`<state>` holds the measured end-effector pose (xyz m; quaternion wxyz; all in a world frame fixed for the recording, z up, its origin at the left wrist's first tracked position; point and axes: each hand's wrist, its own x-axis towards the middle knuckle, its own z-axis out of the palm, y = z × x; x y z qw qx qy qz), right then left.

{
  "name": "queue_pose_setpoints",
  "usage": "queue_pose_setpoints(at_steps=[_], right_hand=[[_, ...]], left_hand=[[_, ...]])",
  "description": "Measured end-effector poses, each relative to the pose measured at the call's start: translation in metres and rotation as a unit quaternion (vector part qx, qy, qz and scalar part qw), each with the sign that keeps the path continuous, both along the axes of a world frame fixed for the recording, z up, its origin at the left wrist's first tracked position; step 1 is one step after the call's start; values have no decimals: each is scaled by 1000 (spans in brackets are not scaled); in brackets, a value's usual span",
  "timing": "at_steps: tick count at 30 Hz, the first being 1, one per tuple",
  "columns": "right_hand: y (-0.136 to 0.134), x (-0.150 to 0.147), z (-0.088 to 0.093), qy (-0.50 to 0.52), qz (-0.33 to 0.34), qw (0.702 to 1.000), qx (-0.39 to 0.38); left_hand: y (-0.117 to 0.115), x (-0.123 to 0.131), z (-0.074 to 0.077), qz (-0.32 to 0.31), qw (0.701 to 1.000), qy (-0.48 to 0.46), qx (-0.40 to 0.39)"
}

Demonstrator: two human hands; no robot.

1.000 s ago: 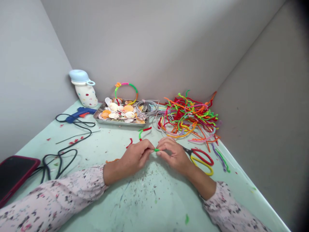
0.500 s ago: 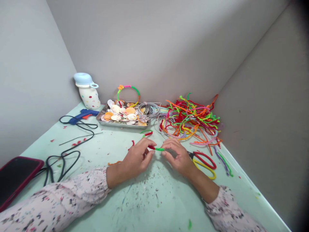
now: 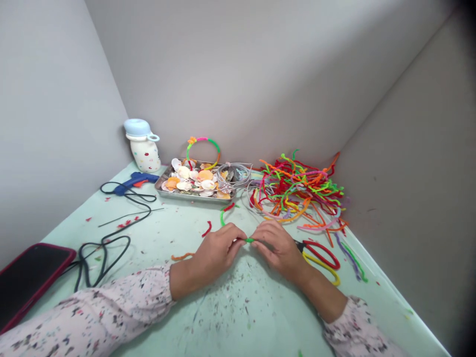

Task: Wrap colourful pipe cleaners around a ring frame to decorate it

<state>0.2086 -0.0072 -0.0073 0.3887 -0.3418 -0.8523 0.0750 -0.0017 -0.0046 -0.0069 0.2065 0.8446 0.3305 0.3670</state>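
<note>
My left hand (image 3: 223, 248) and my right hand (image 3: 275, 248) meet over the middle of the table, fingertips pinched on a short green stretch of pipe cleaner (image 3: 249, 240). Most of the held piece is hidden by the fingers. Behind my left hand curves a green and red pipe-cleaner strand (image 3: 223, 215); whether it joins the held piece I cannot tell. Beside my left hand lies a red pipe-cleaner scrap (image 3: 207, 228), and an orange one (image 3: 182, 257) is by the wrist. Scissors (image 3: 323, 255) with red and yellow handles rest just right of my right hand.
At the back stand a bottle (image 3: 144, 148), a metal tray (image 3: 193, 197) of seashells with a colourful pipe-cleaner ring (image 3: 215, 144), and coiled grey wire (image 3: 234, 171). A pipe-cleaner heap (image 3: 305, 186) is right. A blue glue gun (image 3: 136, 181), black cord (image 3: 124, 238) and phone (image 3: 33, 277) lie left.
My fingertips have come closer together, leaving only a short green stretch between them. The red part that showed at my left fingers is now hidden. The view has shifted slightly.
</note>
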Motion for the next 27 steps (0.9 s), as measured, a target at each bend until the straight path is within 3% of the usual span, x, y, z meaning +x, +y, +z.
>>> queue_pose_setpoints(at_steps=[5, 12, 22, 27], right_hand=[[0, 1, -2, 14, -9, 1000, 0], [-2, 1, 0, -8, -8, 1000, -1], [0, 2, -3, -10, 17, 999, 27], [2, 5, -2, 47, -52, 995, 75]], left_hand=[[-3, 2, 6, 26, 999, -20, -36], [-2, 2, 7, 12, 999, 2, -34], [-8, 0, 4, -37, 999, 1, 37], [-16, -1, 7, -17, 994, -73, 73]])
